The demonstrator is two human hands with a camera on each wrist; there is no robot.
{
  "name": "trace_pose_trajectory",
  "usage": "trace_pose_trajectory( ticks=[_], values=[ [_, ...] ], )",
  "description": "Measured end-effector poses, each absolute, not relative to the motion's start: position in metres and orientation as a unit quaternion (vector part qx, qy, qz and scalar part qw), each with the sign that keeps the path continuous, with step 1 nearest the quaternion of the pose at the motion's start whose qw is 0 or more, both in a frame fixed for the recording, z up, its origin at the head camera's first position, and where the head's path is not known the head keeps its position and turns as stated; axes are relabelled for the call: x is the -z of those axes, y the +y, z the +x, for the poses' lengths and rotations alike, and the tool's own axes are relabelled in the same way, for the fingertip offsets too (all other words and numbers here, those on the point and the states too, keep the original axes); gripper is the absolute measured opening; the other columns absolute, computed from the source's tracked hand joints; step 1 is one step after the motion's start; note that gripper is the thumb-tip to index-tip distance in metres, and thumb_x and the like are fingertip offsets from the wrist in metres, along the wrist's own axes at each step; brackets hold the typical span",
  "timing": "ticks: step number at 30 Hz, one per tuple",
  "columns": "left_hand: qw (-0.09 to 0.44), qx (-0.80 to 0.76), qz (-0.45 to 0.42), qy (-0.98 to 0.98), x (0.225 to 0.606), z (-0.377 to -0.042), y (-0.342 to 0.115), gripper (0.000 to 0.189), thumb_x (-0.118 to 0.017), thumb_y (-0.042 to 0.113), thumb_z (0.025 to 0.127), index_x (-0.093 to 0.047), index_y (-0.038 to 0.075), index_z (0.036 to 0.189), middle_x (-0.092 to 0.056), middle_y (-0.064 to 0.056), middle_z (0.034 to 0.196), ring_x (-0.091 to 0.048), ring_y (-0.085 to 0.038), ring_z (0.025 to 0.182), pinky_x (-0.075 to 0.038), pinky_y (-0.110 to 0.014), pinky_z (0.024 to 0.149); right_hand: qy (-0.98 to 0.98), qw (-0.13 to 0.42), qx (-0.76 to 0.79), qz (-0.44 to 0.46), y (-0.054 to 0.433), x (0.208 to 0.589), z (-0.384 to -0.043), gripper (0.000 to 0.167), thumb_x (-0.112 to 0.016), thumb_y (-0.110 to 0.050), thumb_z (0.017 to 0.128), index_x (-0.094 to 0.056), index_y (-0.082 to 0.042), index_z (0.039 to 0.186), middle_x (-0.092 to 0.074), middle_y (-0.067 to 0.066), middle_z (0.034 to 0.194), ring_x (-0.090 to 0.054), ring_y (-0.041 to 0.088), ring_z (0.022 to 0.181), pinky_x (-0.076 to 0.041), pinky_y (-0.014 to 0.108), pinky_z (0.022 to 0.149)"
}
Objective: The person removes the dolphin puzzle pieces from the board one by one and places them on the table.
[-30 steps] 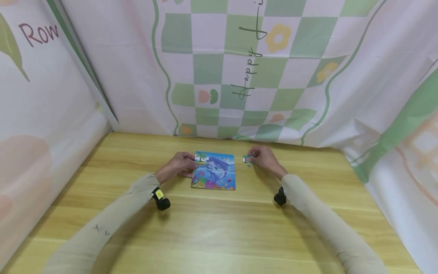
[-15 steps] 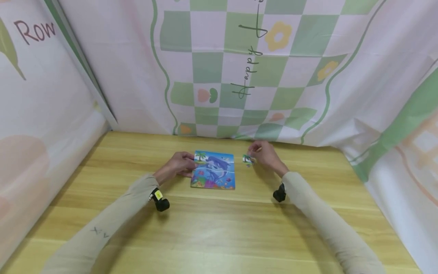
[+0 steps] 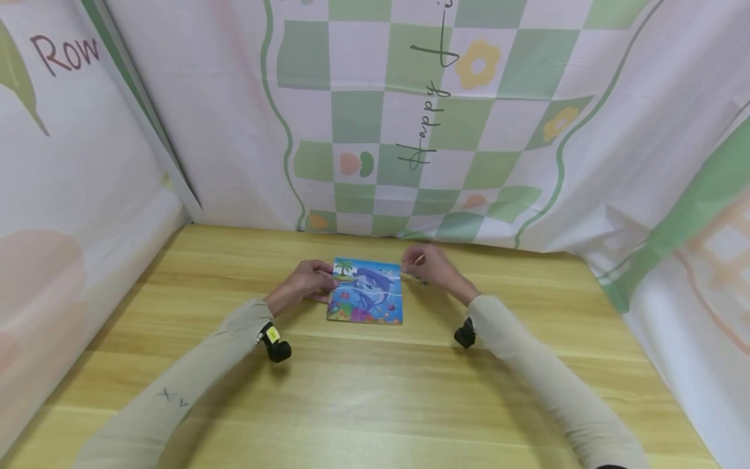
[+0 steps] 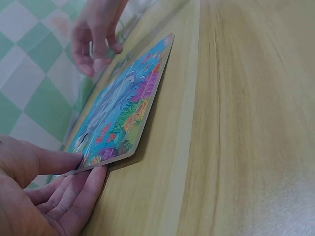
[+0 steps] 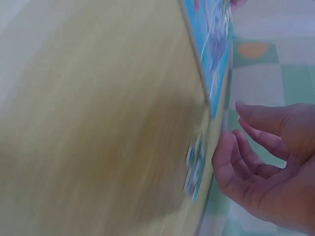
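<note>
A square jigsaw puzzle (image 3: 366,301) with a dolphin, a palm tree and coral lies on the wooden table. My left hand (image 3: 307,281) pinches its left edge, thumb on top and fingers beneath, as the left wrist view shows, where the puzzle's near edge (image 4: 118,158) tilts up off the table. Beyond the puzzle's upper right corner, my right hand (image 3: 436,267) hovers with thumb and fingers apart and loosely bent. Nothing shows between those fingers in the right wrist view. Below it there, a small palm-tree puzzle piece (image 5: 195,169) rests on the table, mostly hidden from the head view.
A white and green checked cloth (image 3: 404,130) hangs as a wall right behind the table. More printed cloth (image 3: 76,195) closes off the left side, and another sheet (image 3: 703,247) the right. The wooden table top (image 3: 375,391) stretches toward the person.
My right hand has drawn away from the small puzzle piece and shifted left to the puzzle's upper right corner, now covering most of the piece in the head view. The left hand keeps its grip.
</note>
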State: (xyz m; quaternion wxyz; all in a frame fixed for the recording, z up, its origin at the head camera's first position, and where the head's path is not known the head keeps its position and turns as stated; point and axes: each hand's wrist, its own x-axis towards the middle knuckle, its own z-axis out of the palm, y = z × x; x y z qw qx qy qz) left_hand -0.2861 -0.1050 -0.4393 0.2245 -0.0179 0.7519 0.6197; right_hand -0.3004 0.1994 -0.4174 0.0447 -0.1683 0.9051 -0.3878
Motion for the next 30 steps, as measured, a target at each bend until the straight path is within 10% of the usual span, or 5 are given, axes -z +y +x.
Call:
trace_pose_trajectory(
  ticks=[17,30],
  values=[
    [0.226,-0.622,-0.010,0.749,0.440,-0.285,-0.106,0.054,-0.067,-0.006,0.095,-0.047,-0.011,0.144,-0.063,-0.030,0.129,-0.068,-0.018,0.086,-0.068,-0.027,0.069,0.919,0.136,0.323,-0.182,0.132,0.420,-0.293,0.065,-0.085,-0.018,0.090,-0.053,-0.002,0.144,-0.049,0.026,0.137,-0.052,0.043,0.124,-0.053,0.056,0.108],
    [0.226,-0.610,-0.007,0.760,0.438,-0.285,-0.107,0.053,-0.066,-0.006,0.095,-0.047,-0.010,0.144,-0.062,-0.029,0.130,-0.067,-0.020,0.089,-0.068,-0.027,0.069,0.932,0.162,0.299,-0.125,0.125,0.419,-0.297,0.066,-0.091,-0.023,0.082,-0.055,-0.012,0.136,-0.042,0.022,0.139,-0.041,0.042,0.132,-0.044,0.063,0.115]
  ],
)
